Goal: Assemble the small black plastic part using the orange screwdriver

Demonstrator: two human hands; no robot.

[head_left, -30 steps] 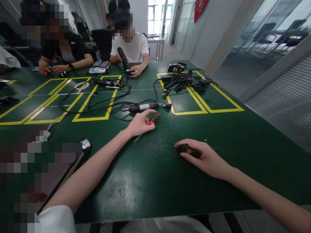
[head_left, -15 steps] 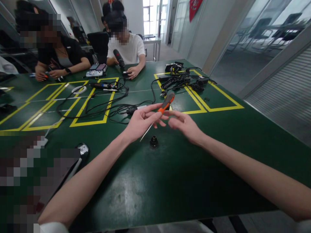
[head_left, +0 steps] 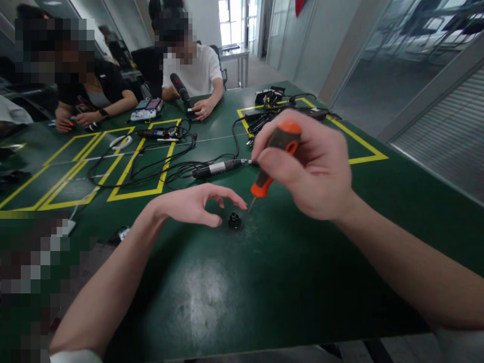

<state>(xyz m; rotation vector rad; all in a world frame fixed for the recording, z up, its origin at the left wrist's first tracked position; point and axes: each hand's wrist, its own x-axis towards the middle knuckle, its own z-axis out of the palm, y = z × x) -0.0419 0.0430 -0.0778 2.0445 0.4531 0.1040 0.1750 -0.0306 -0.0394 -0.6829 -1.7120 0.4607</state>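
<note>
A small dark round metal part (head_left: 234, 221) stands on the green table, a little below the middle of the view. My left hand (head_left: 192, 204) is just left of it, fingers apart and curved, holding nothing. My right hand (head_left: 310, 161) is raised to the right of the part and grips an orange and black screwdriver (head_left: 278, 156) by its handle. The thin shaft points down and left, its tip near my left fingertips and above the table. A grey and black pen-shaped tool (head_left: 217, 169) lies behind my hands.
Black cables (head_left: 185, 146) spread over yellow tape frames at the left. A pile of black cables and parts (head_left: 270, 96) lies at the back right. Two people sit across the table; one holds a dark power tool (head_left: 179, 88). A blurred-out area covers the lower left.
The screwdriver has passed from my left hand to my right hand, which has risen and come closer to the camera. My left hand has opened and moved down and left, beside the metal part.
</note>
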